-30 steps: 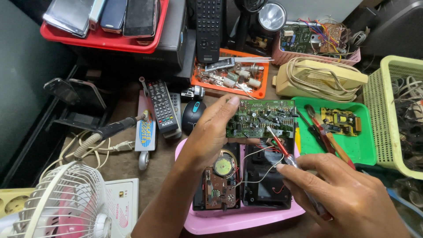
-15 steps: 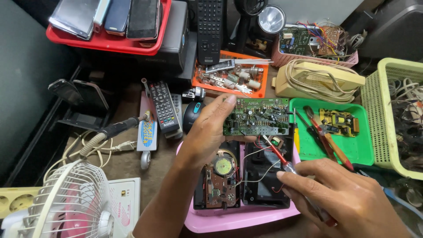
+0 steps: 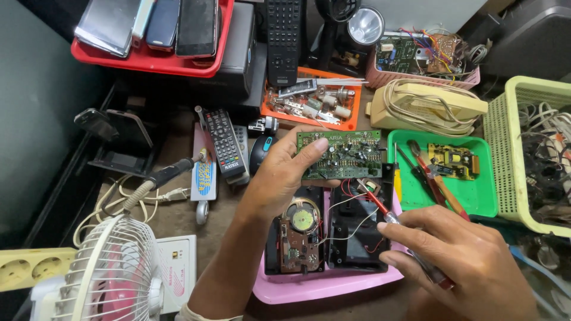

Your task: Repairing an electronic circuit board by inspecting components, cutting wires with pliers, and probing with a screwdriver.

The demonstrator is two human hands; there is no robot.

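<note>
Green circuit board (image 3: 340,154) pinched up in left hand (image 3: 285,178), exposing wiring. Right hand (image 3: 458,255) grips screwdriver (image 3: 380,208), tip under board, over opened radio case (image 3: 327,238).

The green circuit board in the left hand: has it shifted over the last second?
No clear move. The green circuit board sits in the left hand just left of the green tray and above the opened black casing, as before.

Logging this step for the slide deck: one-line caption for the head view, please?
Left hand lifts a green circuit board above an opened black radio casing on a pink plastic tray; right hand holds a red-handled screwdriver.
</note>
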